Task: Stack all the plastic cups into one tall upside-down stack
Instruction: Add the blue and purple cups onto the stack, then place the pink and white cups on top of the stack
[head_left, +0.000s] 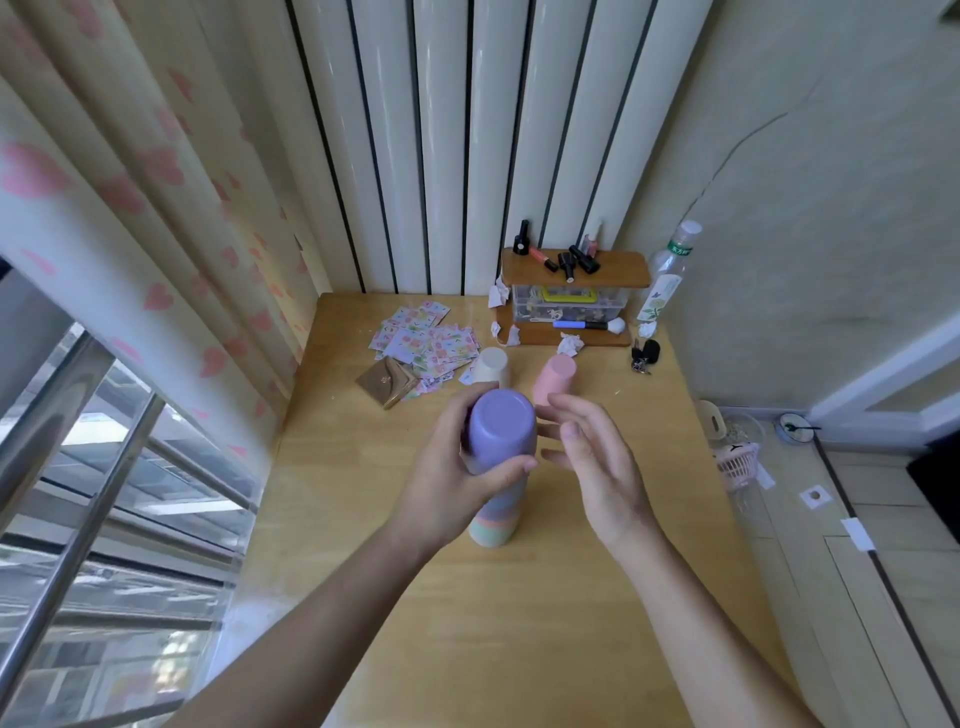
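Purple cup (502, 427): upside down, topmost on the stack; its flat base faces the camera; the rim end is hidden behind fingers
Stack (493, 522): upside-down plastic cups nested one over another, standing on the wooden table (519, 623) near its middle; bands of pale blue, peach and green show below the purple one; the bottom rim rests on the tabletop
Left hand (457, 483): wrapped round the purple cup from the left side, thumb across the front and fingers behind; closed firmly on it
Right hand (597, 462): just to the right of the stack, palm turned toward it, fingers spread and loose; it holds nothing; whether a fingertip touches the purple cup cannot be told
Pink cup (555, 379): upside down on the table, behind the stack and a little to the right, apart from it; partly hidden by the right hand's fingertips
Cream cup (491, 368): upside down on the table, behind the stack and slightly left, beside the pink one but not touching it
Stickers (426, 338): loose sheets scattered behind the cream cup, toward the far left of the table
Small tan wallet (387, 384): lying at the near edge of the stickers
Wooden shelf (574, 291): at the far right corner; small bottles on top, a clear box beneath
Curtain (130, 208): cream with pink hearts, hanging along the left
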